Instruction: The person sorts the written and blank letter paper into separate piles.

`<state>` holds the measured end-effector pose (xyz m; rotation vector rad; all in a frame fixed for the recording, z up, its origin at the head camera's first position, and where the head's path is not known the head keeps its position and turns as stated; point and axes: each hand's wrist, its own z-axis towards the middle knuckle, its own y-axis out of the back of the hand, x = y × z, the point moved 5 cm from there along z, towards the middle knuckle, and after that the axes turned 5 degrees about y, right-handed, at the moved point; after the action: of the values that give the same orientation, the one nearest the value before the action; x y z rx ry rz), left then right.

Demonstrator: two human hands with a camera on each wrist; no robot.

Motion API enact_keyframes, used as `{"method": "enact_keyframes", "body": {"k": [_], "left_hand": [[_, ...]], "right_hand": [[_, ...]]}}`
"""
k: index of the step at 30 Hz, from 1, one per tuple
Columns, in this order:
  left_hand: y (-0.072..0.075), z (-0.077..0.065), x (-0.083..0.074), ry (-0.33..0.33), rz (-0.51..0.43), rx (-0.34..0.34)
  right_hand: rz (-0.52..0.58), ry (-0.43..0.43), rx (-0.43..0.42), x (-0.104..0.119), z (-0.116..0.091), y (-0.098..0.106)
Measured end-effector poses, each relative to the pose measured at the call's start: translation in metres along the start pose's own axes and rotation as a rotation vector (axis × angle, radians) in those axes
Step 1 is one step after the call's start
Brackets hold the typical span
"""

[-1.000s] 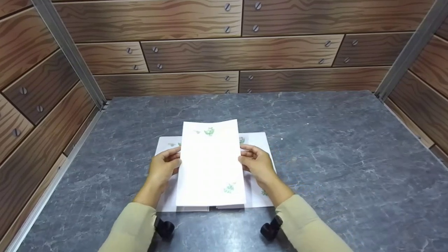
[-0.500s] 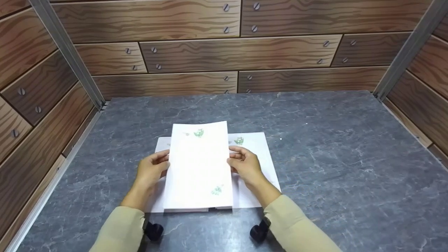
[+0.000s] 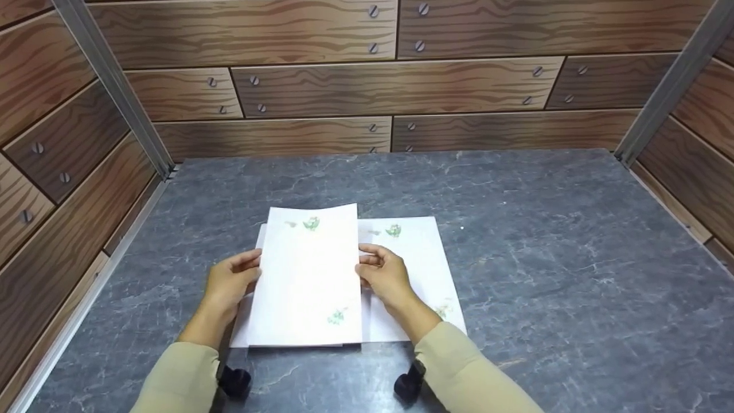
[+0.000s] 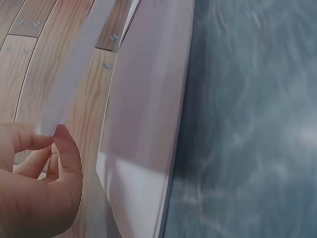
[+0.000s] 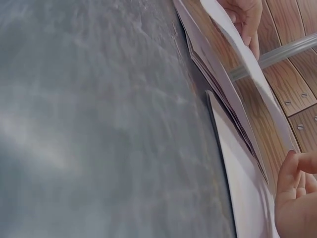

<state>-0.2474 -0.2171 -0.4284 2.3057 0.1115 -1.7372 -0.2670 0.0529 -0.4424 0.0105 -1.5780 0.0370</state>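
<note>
Walls: wood-plank print (image 3: 321, 89) with painted screws. Grey marbled tabletop (image 3: 550, 246) below, metal posts (image 3: 117, 86) at the back corners. On the tabletop, two lots of white paper side by side: left stack (image 4: 143, 99), mostly covered in the head view, and right paper (image 3: 413, 264), mostly showing. Held sheet (image 3: 309, 281), white, is up off the table above the left stack and overlaps the right paper's inner edge; gap underneath visible in both wrist views, top edge slightly bowed. Light khaki sleeves (image 3: 470, 367) on both arms. Left hand (image 3: 229, 284) pinches the sheet's left edge, thumb and fingers; right hand (image 3: 387, 278) does the same on the right edge. Black wrist devices (image 3: 235, 381) at the cuffs. Small green prints (image 3: 311, 223) near the sheet's top and lower right. Tiny white specks (image 3: 462, 228) on tabletop, right of the paper.
</note>
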Motion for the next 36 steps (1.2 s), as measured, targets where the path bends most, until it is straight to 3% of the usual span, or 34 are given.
{"method": "enact_keyframes", "body": {"k": [7, 16, 30, 36], "left_hand": [[0.010, 0.002, 0.004, 0.006, 0.031, -0.016], [0.019, 0.002, 0.007, 0.008, -0.011, 0.010], [0.024, 0.007, 0.015, 0.012, -0.027, -0.035], [0.027, 0.007, 0.016, 0.003, 0.013, -0.064]], "right_hand": [[-0.016, -0.005, 0.005, -0.001, -0.001, -0.012], [-0.014, -0.011, 0.039, -0.001, -0.002, -0.021], [-0.067, -0.002, 0.079, -0.005, -0.001, -0.028], [-0.087, -0.005, 0.070, -0.005, -0.001, -0.028]]}}
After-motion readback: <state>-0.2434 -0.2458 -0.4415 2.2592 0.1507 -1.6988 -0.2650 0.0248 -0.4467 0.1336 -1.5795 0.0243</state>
